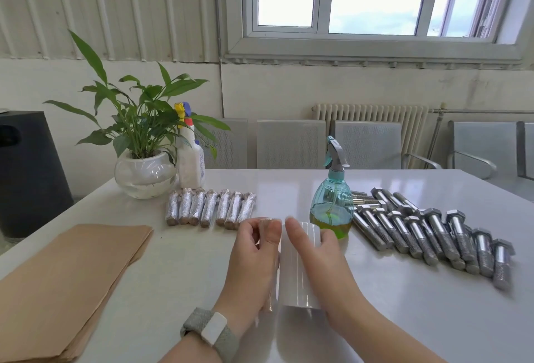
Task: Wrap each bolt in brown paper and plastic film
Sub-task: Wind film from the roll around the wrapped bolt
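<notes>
Clear plastic film roll (299, 264) sits upright-ish at the near centre of the white table (404, 319), directly in front of the green spray bottle (332, 209); right hand (320, 264) is wrapped round the roll, fingers laid along its front, thumb hidden behind it; left hand (254, 258) is just left of the roll, fingers curled, pinching a wrapped bolt (267, 235) that stands touching the roll's left edge; film over that bolt is hard to make out, only a sheen shows; left wrist carries a grey watch band (211, 331). Bare steel bolts (427, 232) lie in a heap right of the spray bottle, heads away from the camera; seven finished wrapped bolts (211, 208) lie in a row left of the bottle, side by side and touching; brown paper stack (72, 276) lies further left of the bottle, at the near-left table edge; potted plant (144, 171) in a glass bowl and a white spray bottle (190, 160) stand behind the finished row.
</notes>
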